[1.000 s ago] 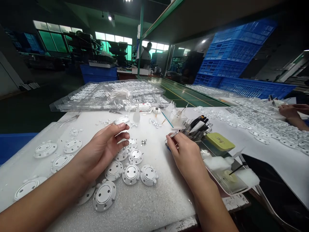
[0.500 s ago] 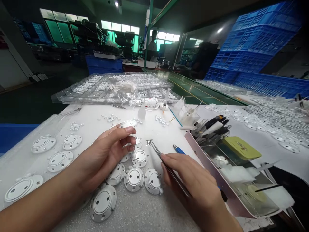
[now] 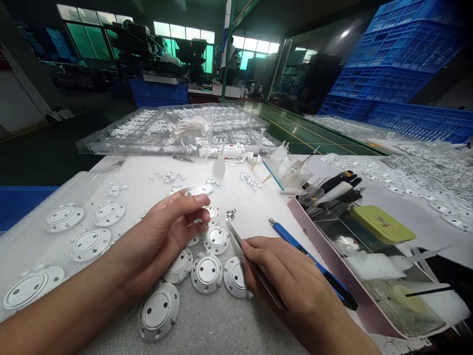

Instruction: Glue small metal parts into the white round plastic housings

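My left hand (image 3: 173,222) is closed on a white disc (image 3: 199,189), whose edge shows above the thumb; the fingers hide most of it. Tweezers (image 3: 254,268) are held in my right hand (image 3: 291,281), slanting up toward a small pile of shiny bits (image 3: 231,214). Their tips lie just beside the pile's lower left; whether they grip a bit is too small to tell. Below and between my hands stand several white discs (image 3: 207,272), each with two dark holes and small dark diamond-shaped marks on its rim.
A blue pen-like tool (image 3: 295,241) lies beside a pink-edged organizer (image 3: 306,231) with tools and a yellow-green tin (image 3: 382,224). Small white parts (image 3: 250,180) lie in heaps near a dropper bottle (image 3: 219,166). Clear compartment trays (image 3: 121,143) stand behind; blue crates (image 3: 384,64) rise at right.
The tweezer tips have drawn back from the shiny bits toward the lower left. My left hand keeps its hold on the white disc. The view has shifted slightly, showing more of the blue tool.
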